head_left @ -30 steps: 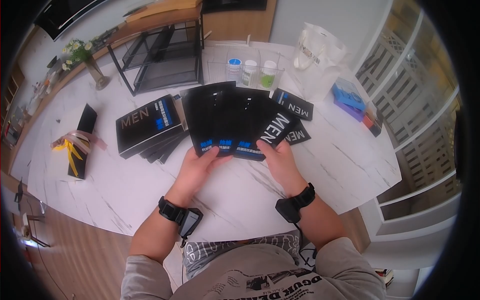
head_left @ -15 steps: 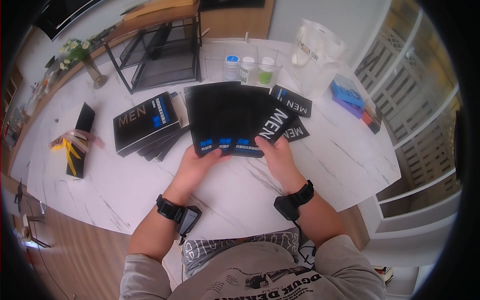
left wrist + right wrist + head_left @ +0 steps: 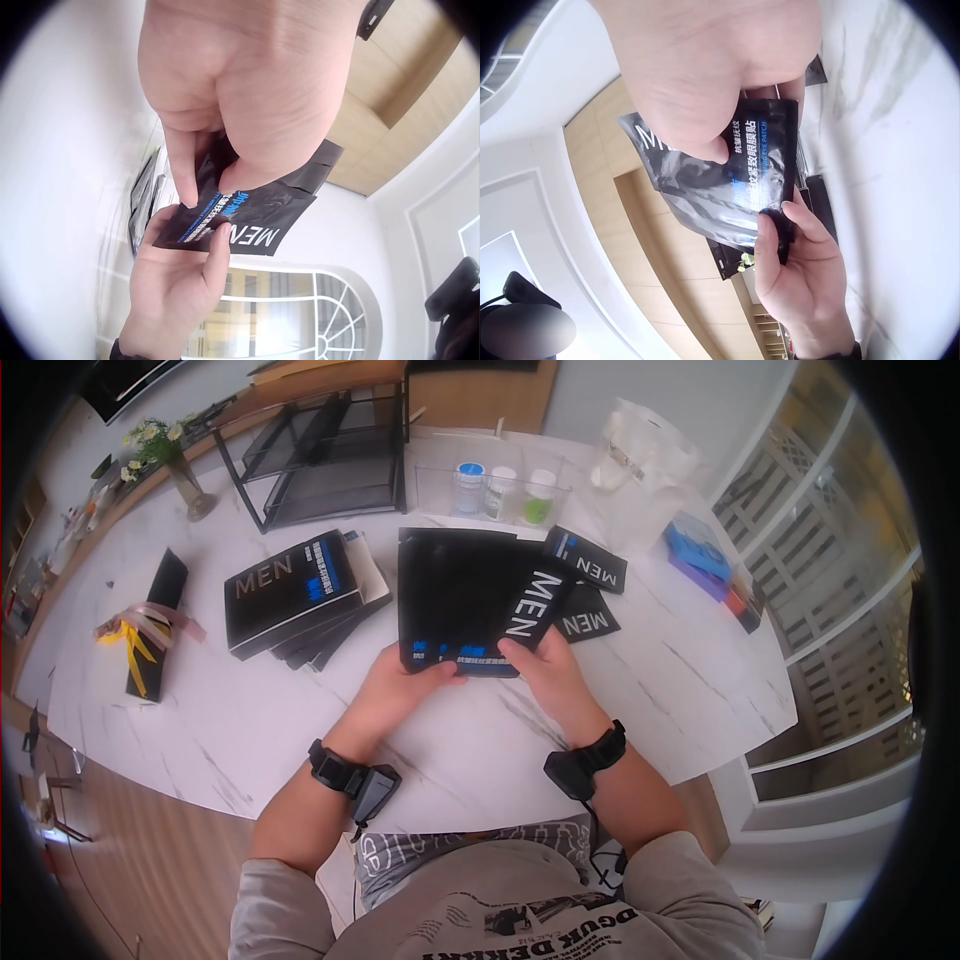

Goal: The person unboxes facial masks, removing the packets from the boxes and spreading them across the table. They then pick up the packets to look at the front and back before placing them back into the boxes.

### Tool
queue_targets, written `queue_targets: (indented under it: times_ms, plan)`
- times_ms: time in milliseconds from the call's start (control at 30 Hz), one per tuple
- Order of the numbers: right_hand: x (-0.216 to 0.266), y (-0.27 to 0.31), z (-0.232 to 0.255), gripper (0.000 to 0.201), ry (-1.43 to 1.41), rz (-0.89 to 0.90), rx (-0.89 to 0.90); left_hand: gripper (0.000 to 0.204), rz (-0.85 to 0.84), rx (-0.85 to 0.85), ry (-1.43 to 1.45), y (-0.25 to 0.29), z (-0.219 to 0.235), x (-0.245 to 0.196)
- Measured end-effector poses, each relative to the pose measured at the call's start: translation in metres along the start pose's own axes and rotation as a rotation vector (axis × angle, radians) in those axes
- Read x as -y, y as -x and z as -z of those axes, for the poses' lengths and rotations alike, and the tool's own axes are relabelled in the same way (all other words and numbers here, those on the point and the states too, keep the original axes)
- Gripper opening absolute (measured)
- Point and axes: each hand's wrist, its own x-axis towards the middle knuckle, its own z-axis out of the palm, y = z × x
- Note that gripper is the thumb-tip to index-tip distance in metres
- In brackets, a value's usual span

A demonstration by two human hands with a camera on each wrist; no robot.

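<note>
Both hands hold several overlapping black sachets with blue print and white "MEN" lettering above the table. The left hand pinches their lower left edge, its thumb over the front. At the lower right, the right hand grips them with its thumb on the front; fingers behind are mostly hidden. In the left wrist view the sachets lie between the left hand and the right hand. The right wrist view shows their glossy front, with the right hand opposite the left hand.
A stack of black MEN boxes lies left of the hands, a ribboned box farther left. Two black packets lie just right of the sachets. Behind stand a mesh rack, a clear organizer with bottles and a white bag.
The fanned sachets have drawn closer together into a narrower bundle, their left edge moving right. Both hands keep their hold on them. The head view has shifted slightly.
</note>
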Motion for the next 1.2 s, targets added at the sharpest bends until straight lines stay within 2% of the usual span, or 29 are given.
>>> queue_targets:
  times_ms: [167,367,467,600,700,900,1200]
  plan:
    - [-0.002,0.000,0.003,0.032,0.026,-0.028,0.028,0.025,-0.030,0.027,0.024,0.000,0.000,0.000]
    - [-0.005,0.000,0.005,0.024,0.082,-0.055,0.008,0.026,0.026,0.034,0.166,-0.003,0.003,0.000]
    - [-0.013,-0.003,0.009,0.022,-0.055,-0.057,-0.034,0.027,-0.030,0.000,0.208,-0.002,0.000,0.001]
    - [-0.010,-0.004,0.012,0.022,-0.064,-0.006,-0.132,0.027,-0.044,-0.048,0.216,-0.004,0.004,0.002]
    - [-0.007,-0.005,0.011,0.023,-0.128,-0.019,-0.132,0.026,-0.062,-0.068,0.217,-0.003,0.003,0.000]
    - [-0.011,-0.003,0.011,0.024,-0.072,-0.048,-0.094,0.025,-0.057,-0.071,0.155,-0.004,0.005,0.002]
    - [-0.009,-0.004,0.009,0.024,-0.082,-0.011,-0.119,0.024,-0.074,-0.088,0.156,-0.004,0.005,0.002]
